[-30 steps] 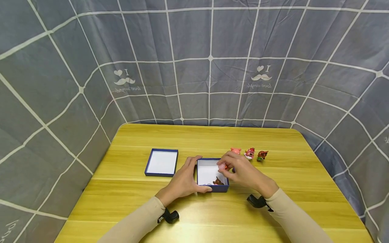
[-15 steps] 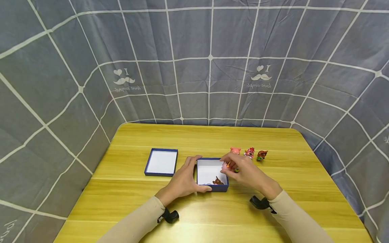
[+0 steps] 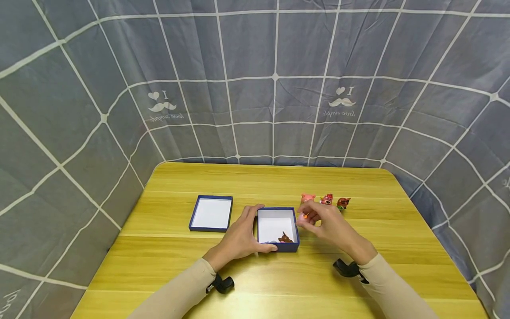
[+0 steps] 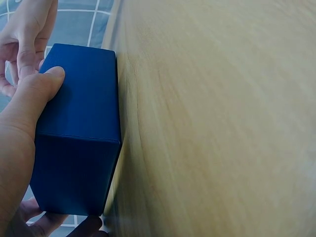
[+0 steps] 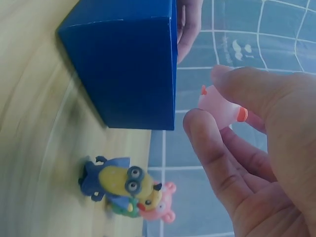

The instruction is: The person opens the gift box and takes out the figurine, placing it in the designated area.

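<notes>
My left hand (image 3: 239, 237) grips the blue open-topped box (image 3: 287, 248), its thumb lying against the near side in the left wrist view. Inside the box, a brown eared figurine (image 3: 285, 238) sits in the near right corner, with something pale beside it, mostly hidden by the wall. Just right of the box, my right hand (image 3: 330, 226) pinches a small pale-pink figurine (image 5: 216, 106) with orange parts between thumb and fingertips. The right wrist view shows it held above table level, apart from the box.
Left of the box lies its blue-rimmed lid (image 3: 209, 229), white inside up. Behind my right hand stand a pink figurine (image 3: 308, 197), a red-hatted one (image 3: 327, 199) and a reddish-brown one (image 3: 343, 203). A yellow-and-blue goggled figurine (image 5: 118, 180) stands near the box.
My right hand has moved right, carrying the pale-pink figurine from over the box to just outside its right wall. My left hand and the box have stayed in place.
</notes>
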Tool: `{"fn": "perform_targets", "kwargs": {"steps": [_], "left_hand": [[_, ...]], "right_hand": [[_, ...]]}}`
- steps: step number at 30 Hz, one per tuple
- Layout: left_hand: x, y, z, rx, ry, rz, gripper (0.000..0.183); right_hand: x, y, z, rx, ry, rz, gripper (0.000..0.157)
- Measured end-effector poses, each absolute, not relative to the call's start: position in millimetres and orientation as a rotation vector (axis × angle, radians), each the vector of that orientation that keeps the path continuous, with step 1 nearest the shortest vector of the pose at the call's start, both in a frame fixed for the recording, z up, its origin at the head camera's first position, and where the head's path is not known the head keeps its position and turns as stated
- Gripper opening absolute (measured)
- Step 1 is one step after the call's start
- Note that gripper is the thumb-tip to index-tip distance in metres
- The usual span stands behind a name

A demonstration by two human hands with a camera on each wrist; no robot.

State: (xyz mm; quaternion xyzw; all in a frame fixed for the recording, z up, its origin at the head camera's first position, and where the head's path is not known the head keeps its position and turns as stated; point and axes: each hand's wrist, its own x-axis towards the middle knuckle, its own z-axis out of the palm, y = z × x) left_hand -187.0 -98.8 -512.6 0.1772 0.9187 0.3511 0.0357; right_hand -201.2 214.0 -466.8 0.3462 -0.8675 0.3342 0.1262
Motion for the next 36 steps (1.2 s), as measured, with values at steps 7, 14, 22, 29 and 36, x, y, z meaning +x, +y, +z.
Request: {"fn": "perform_targets", "kwargs": {"steps": [7, 14, 22, 29, 36], "left_hand": [[-186.5, -99.3, -513.1, 0.538, 2.815, 1.082, 0.131], [-186.1, -99.7, -512.8, 0.549, 2.82, 1.074, 0.131], [-185.1, -100.0, -513.6, 0.553, 2.825, 1.078, 0.132], [-184.6, -100.6, -514.2, 0.55, 2.816, 1.082, 0.131], [-184.9, -100.1, -513.9, 0.56, 2.825, 1.093, 0.131]], "right_hand": [[-198.4, 223.8, -469.3, 0.922, -2.574, 0.976, 0.031], [-195.9, 235.7, -471.1, 0.874, -2.575, 1.002, 0.036], [-192.4, 247.5, -471.9, 0.81, -2.597, 0.956, 0.04], [-189.9, 255.5, -474.6, 0.724, -2.604, 0.956, 0.038], [-189.9, 264.1, -479.0, 0.606, -2.663, 0.93, 0.035]]}}
